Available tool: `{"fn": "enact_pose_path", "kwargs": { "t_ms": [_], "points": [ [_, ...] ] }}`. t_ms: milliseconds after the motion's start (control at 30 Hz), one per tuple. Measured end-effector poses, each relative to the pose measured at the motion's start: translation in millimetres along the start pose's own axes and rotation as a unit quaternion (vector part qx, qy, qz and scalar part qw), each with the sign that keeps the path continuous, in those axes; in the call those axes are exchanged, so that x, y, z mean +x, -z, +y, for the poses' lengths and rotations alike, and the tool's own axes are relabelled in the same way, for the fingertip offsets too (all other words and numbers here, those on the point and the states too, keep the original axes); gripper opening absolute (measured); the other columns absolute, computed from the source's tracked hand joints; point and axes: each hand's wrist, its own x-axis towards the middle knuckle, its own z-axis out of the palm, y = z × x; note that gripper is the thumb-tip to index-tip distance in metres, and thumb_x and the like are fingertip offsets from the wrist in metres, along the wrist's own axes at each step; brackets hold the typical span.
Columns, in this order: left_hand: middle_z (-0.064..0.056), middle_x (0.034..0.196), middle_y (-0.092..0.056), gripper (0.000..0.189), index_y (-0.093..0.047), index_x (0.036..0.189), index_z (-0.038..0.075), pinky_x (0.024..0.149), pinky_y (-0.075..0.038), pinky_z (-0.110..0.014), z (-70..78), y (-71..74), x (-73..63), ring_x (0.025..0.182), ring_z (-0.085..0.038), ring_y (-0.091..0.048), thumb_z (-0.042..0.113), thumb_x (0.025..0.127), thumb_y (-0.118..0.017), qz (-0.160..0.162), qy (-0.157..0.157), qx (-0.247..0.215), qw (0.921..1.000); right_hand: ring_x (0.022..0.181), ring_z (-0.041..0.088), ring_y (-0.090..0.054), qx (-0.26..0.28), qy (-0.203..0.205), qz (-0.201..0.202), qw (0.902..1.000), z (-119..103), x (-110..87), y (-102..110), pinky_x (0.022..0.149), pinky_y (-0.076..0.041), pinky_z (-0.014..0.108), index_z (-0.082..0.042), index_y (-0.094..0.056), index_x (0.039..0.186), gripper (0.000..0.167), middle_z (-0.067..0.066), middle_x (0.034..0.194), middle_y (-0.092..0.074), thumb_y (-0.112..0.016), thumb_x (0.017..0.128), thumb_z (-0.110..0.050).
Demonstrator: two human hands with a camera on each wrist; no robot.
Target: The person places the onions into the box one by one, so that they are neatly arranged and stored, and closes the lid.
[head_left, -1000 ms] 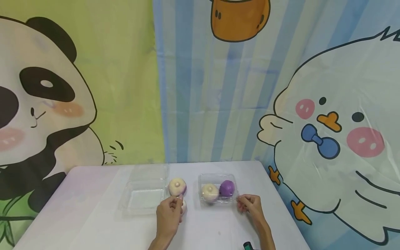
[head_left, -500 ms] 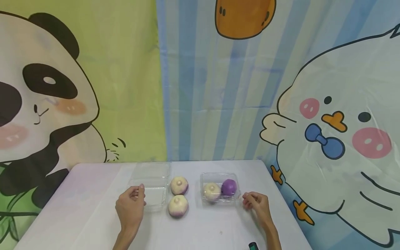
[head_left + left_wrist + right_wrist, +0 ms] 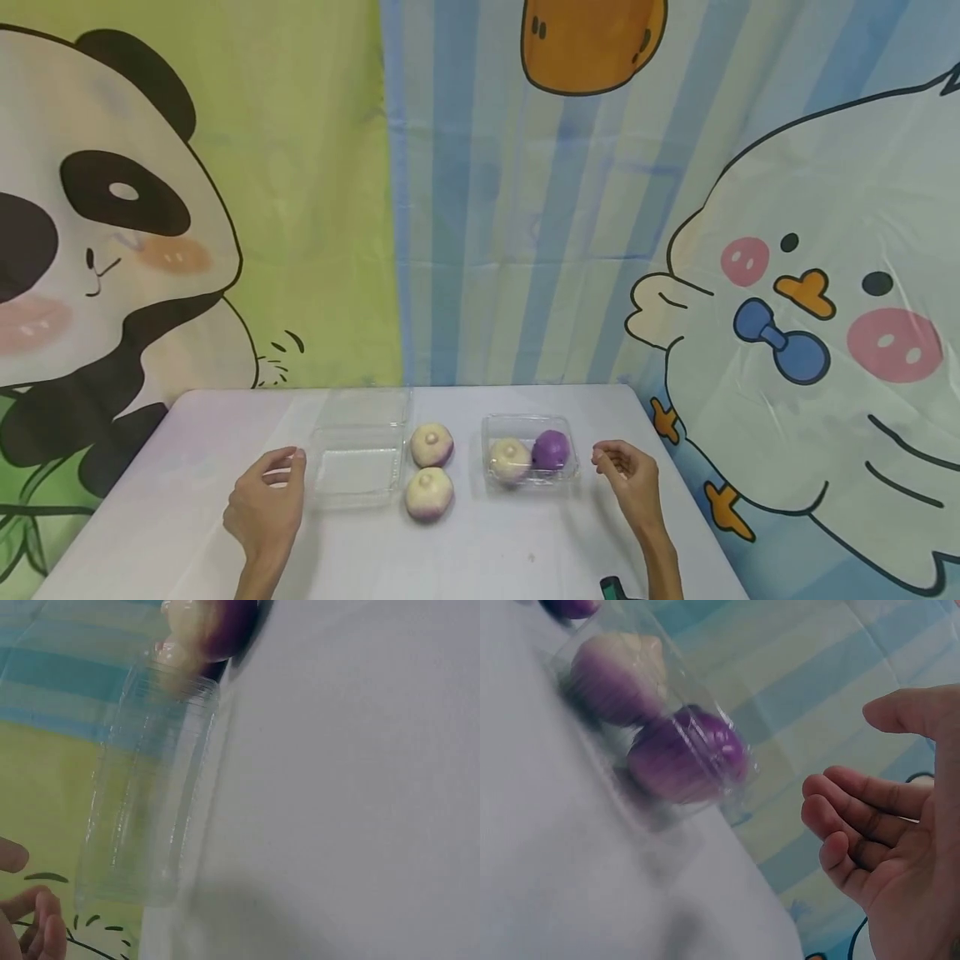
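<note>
My left hand hovers left of an open clear plastic clamshell box, holding nothing; in the left wrist view its thumb stands apart from loosely bent fingers. To the right of that box sit two white-and-purple turnips, one behind the other. A second clear clamshell box contains two turnips, one pale side up and one purple. My right hand is off this box's right side, thumb and bent fingers apart, with nothing between them.
A white table bears everything. Near its front edge, beside the right forearm, lies a dark green-and-black object, partly cut off by the frame. Cartoon-printed curtains hang behind the table.
My left hand has moved left, from the front turnip past the open box. My right hand has drawn slightly away to the right of the filled box. Boxes and turnips stay in place.
</note>
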Motion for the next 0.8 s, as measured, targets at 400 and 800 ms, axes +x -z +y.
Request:
{"fn": "enact_pose_path", "kwargs": {
  "t_ms": [400, 800],
  "points": [
    [-0.024, 0.112, -0.081, 0.029, -0.079, 0.115, 0.001, 0.061, -0.044, -0.032, -22.0, 0.0, -1.3, 0.087, -0.042, -0.079, 0.026, 0.104, -0.070, -0.072, 0.063, 0.042, 0.9946, 0.082, 0.009, -0.068, -0.024, 0.053, -0.022, 0.9981, -30.8, -2.3, -15.7, 0.077, -0.056, 0.016, -0.003, -0.078, 0.109, 0.011, 0.004, 0.093, -0.078, -0.078, 0.101, -0.011],
    [-0.034, 0.115, -0.077, 0.031, -0.075, 0.118, -0.006, 0.071, -0.057, -0.044, -29.6, -2.4, -2.3, 0.089, -0.048, -0.079, 0.022, 0.107, -0.065, -0.109, 0.092, 0.020, 0.9895, 0.082, 0.009, -0.069, 0.011, 0.081, -0.047, 0.9955, -28.2, -5.4, -34.7, 0.075, -0.058, 0.017, 0.004, -0.076, 0.112, 0.015, 0.017, 0.097, -0.079, -0.077, 0.100, -0.006]
  ]
}}
